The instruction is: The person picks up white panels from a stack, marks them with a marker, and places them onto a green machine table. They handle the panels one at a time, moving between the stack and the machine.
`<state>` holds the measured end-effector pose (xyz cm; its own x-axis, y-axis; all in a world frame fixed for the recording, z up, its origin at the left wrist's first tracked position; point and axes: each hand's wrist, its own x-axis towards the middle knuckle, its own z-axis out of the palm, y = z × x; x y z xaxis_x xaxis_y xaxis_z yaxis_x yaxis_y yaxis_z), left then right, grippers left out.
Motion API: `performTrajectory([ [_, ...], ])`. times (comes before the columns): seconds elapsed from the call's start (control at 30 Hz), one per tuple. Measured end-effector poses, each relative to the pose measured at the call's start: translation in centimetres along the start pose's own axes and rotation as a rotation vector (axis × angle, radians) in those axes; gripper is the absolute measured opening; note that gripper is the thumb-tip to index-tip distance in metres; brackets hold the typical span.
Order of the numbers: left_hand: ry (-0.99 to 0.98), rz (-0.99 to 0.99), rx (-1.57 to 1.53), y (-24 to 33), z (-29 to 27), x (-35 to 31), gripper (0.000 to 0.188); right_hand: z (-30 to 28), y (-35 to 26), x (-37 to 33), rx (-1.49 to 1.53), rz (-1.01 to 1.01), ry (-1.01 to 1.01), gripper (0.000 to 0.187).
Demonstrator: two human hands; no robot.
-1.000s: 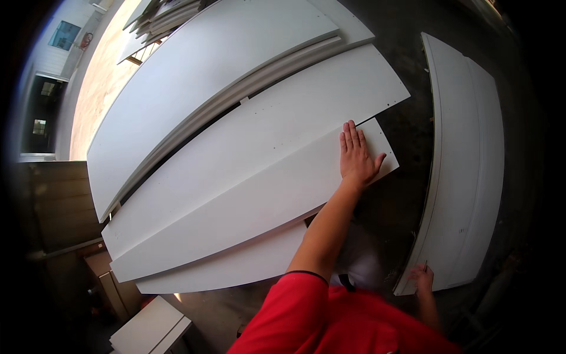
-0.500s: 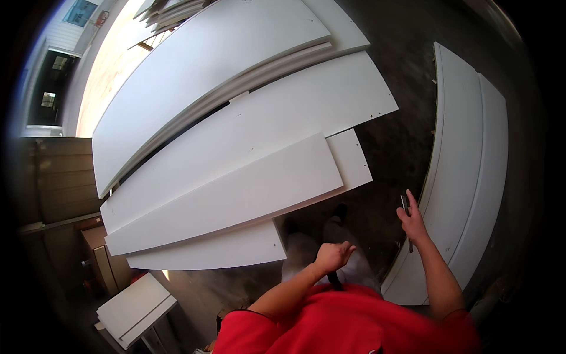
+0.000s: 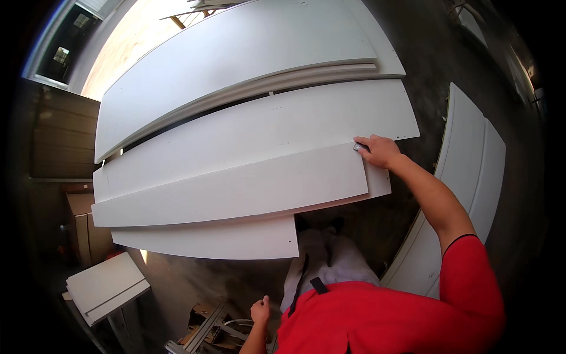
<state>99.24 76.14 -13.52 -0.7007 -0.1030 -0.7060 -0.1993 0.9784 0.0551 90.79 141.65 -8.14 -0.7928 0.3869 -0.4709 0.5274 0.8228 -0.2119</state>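
Note:
My right hand [image 3: 380, 152] is closed around a slim grey metal tool [image 3: 358, 146], at the far right corner of a long white panel [image 3: 236, 186]. Only the tool's end shows past my fingers; the rest is hidden in my grip. The panel lies on top of other white panels, one of them a wider panel [image 3: 265, 127] with small holes near its right end. Low in the view, beside my trousers, my left hand [image 3: 259, 310] is curled closed with the thumb up, and nothing shows in it.
Beyond lies a stack of larger white panels [image 3: 247, 53]. More long panels [image 3: 471, 153] rest at the right. At the lower left, short white boards [image 3: 109, 286] sit on a stand, near metal profiles [image 3: 203, 330] and cardboard. A brown cabinet [image 3: 85, 227] stands at the left.
My right hand has moved forward and left with the tool, from beside the right-hand panels to the top panel's corner. My left hand has dropped back and left. The view has shifted.

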Motion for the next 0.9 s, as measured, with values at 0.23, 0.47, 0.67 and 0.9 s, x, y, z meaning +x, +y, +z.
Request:
performTrajectory([
  [0.23,-0.052,-0.161,-0.153,-7.3,-0.4,0.6,0.052,-2.1,0.4,2.5,-0.149,-0.174,-0.087,0.041],
  [0.47,-0.056,-0.195,-0.406,-5.1,1.2,-0.5,0.05,-2.3,-1.5,3.7,-0.172,-0.299,-0.133,0.038],
  [0.67,0.026,-0.201,-0.421,-7.0,2.7,-2.7,0.048,-1.7,-7.7,5.9,-0.154,-0.414,-0.169,0.038],
  [0.9,0.014,-0.443,-0.798,-14.3,3.9,-2.1,0.043,-0.5,-21.5,9.1,-0.248,-0.484,-0.225,0.038],
])
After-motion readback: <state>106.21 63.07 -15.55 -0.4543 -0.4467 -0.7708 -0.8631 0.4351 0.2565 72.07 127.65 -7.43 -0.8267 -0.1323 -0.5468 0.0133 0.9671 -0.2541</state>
